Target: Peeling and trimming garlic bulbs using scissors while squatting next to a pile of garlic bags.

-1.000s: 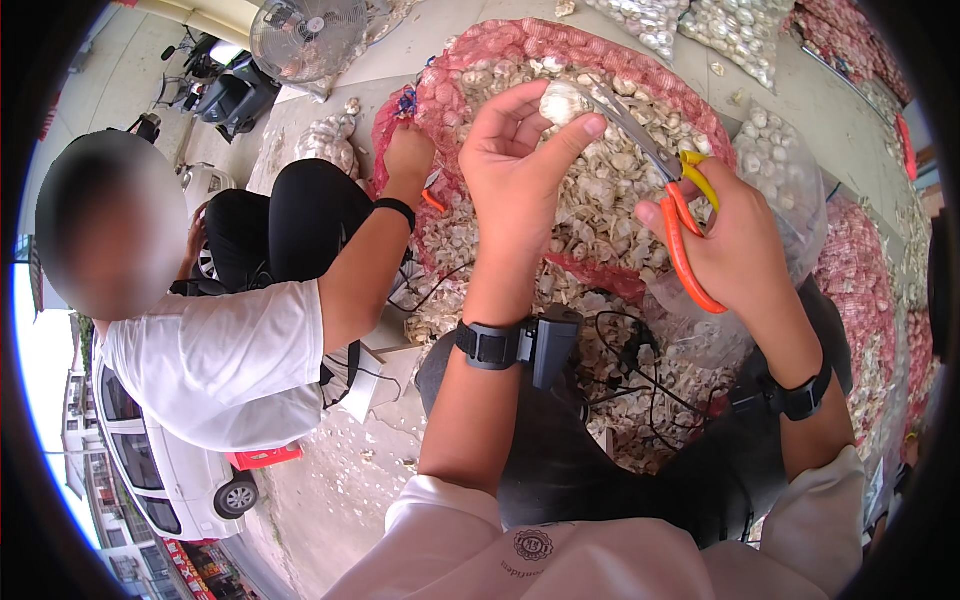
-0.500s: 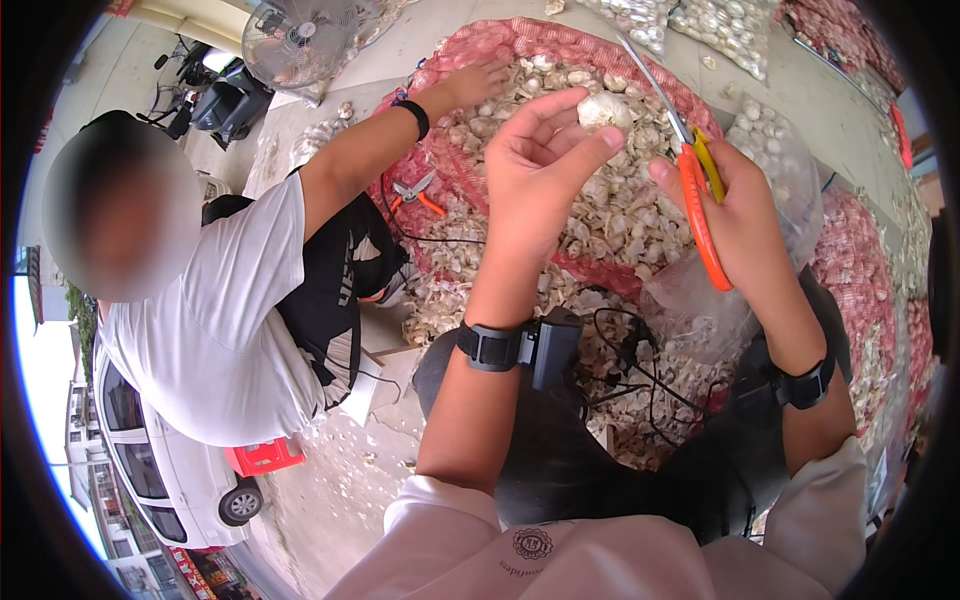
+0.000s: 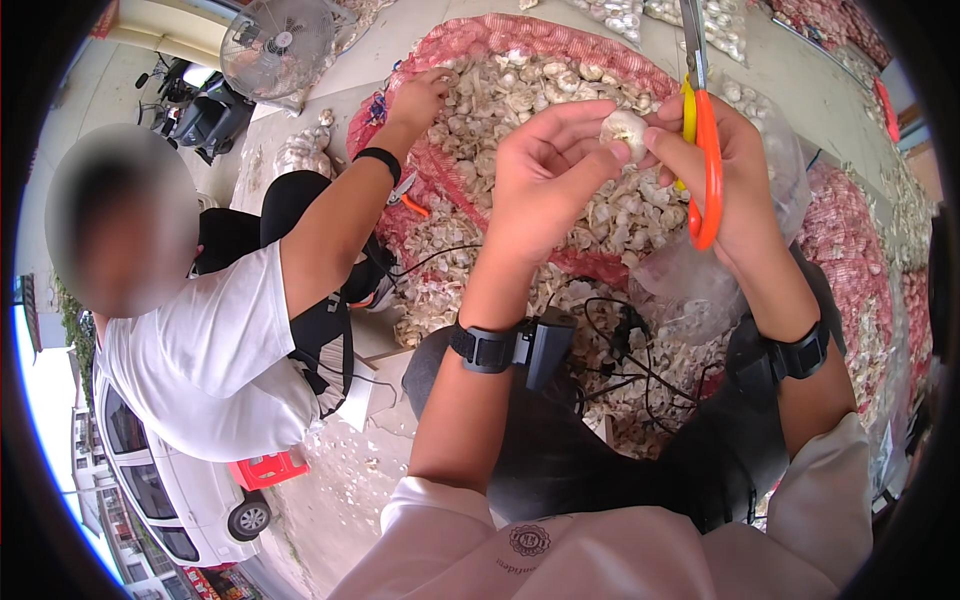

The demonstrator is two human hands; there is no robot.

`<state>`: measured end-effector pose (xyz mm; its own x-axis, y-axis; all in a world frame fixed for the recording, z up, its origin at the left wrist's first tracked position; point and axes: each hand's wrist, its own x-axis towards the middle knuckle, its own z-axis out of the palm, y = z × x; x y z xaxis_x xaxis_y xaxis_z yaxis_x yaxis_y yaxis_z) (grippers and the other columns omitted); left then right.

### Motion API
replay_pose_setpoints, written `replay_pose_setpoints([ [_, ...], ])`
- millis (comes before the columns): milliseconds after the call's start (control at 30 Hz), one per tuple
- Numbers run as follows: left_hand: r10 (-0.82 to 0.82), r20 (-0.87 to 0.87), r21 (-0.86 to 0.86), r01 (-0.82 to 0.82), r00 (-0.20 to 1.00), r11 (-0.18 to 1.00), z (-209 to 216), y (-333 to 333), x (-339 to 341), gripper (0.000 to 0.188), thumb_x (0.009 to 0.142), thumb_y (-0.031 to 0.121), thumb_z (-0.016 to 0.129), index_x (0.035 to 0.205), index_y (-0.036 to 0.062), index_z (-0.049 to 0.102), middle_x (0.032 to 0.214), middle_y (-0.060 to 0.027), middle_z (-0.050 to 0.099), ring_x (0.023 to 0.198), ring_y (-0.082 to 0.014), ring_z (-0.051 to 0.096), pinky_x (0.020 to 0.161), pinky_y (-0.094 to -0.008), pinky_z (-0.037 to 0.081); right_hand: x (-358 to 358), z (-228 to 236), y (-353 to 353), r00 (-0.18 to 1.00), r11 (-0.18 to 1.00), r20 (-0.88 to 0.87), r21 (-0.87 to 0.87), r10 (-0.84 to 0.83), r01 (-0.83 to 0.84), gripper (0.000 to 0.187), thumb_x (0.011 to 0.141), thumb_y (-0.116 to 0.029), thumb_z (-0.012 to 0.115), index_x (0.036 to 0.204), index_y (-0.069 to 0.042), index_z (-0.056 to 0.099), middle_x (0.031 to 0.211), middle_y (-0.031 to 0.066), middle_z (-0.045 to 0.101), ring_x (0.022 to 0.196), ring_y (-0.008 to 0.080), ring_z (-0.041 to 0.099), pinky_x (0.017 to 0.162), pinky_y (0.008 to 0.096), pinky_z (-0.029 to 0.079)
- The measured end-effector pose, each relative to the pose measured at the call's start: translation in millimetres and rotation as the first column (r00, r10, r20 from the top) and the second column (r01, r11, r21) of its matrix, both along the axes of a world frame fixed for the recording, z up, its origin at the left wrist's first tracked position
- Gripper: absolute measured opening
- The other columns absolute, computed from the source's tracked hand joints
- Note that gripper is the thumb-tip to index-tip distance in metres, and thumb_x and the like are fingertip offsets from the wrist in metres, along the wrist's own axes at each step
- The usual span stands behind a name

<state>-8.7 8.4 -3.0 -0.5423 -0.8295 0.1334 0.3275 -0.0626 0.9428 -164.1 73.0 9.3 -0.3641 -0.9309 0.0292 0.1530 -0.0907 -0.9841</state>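
While your left hand [image 3: 550, 185] pinches a whitish garlic bulb [image 3: 624, 127] between thumb and curled fingers, your right hand [image 3: 735, 165] closes around the orange-and-yellow handles of the scissors [image 3: 707, 180], its fingertips right at the bulb's side, though you cannot tell whether they press it. You hold the bulb over the red mesh sack [image 3: 545, 32] heaped with garlic, and a co-worker's hand [image 3: 420, 98] rests at the sack's left edge.

The scissors [image 3: 704, 125] have orange and yellow handles. The garlic bulb [image 3: 624, 130] is off-white; the net sack [image 3: 540, 33] is pinkish red.
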Motion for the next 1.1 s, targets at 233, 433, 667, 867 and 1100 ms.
replay_pose_setpoints([
  [233, 0.027, 0.096, -0.076, -0.020, 0.995, 0.997, -2, 3, 1, 0.033, 0.083, -0.007, 0.065, 0.115, -0.0053, 0.060, 0.097, -0.0116, 0.069, 0.087, -0.0134, 0.067, 0.077, -0.0256, 0.055, 1, -5, -2, 0.966, 0.999, -0.257, -0.051, -0.032, 0.019, 0.024, 0.077, -0.003, 0.069, 0.097, 0.001, 0.058, 0.077, 0.0022, 0.060, 0.065, 0.0070, 0.056, 0.055, 0.0211, 0.045],
  [433, 0.008, 0.057, -0.080, -0.003, 0.998, 0.997, 0, 2, 1, 0.032, 0.087, 0.000, 0.063, 0.118, -0.0030, 0.061, 0.099, -0.0120, 0.070, 0.088, -0.0157, 0.067, 0.078, -0.0287, 0.056, 0, -11, -4, 0.989, 0.996, -0.137, -0.076, -0.061, 0.051, 0.025, 0.077, -0.002, 0.067, 0.100, 0.003, 0.057, 0.080, 0.0061, 0.063, 0.066, 0.0111, 0.061, 0.057, 0.0231, 0.048],
  [667, 0.025, 0.063, -0.035, -0.023, 0.998, 0.999, -3, -3, 2, 0.031, 0.088, 0.003, 0.064, 0.118, -0.0028, 0.061, 0.097, -0.0119, 0.070, 0.088, -0.0157, 0.067, 0.079, -0.0296, 0.056, 2, 0, -2, 0.999, 0.997, -0.016, -0.054, 0.045, -0.046, 0.020, 0.081, -0.001, 0.066, 0.099, 0.002, 0.057, 0.085, 0.0080, 0.064, 0.071, 0.0118, 0.063, 0.061, 0.0223, 0.049],
  [867, 0.020, 0.174, -0.120, 0.001, 0.985, 0.993, -3, 4, -1, 0.030, 0.088, 0.002, 0.065, 0.117, -0.0030, 0.061, 0.094, -0.0094, 0.070, 0.085, -0.0146, 0.066, 0.081, -0.0309, 0.056, -1, -13, -1, 0.979, 0.995, -0.205, -0.099, -0.016, -0.004, 0.021, 0.078, 0.000, 0.067, 0.097, 0.002, 0.057, 0.088, 0.0065, 0.061, 0.075, 0.0086, 0.060, 0.063, 0.0216, 0.049],
  [1100, -0.005, 0.081, -0.086, 0.012, 0.997, 0.996, -5, 2, -2, 0.030, 0.088, 0.003, 0.065, 0.118, -0.0034, 0.061, 0.099, -0.0126, 0.069, 0.090, -0.0164, 0.067, 0.081, -0.0316, 0.057, -1, -14, -2, 0.983, 0.995, -0.176, -0.086, -0.054, 0.039, 0.024, 0.076, 0.002, 0.065, 0.098, 0.002, 0.057, 0.090, 0.0082, 0.062, 0.077, 0.0093, 0.060, 0.065, 0.0223, 0.050],
])
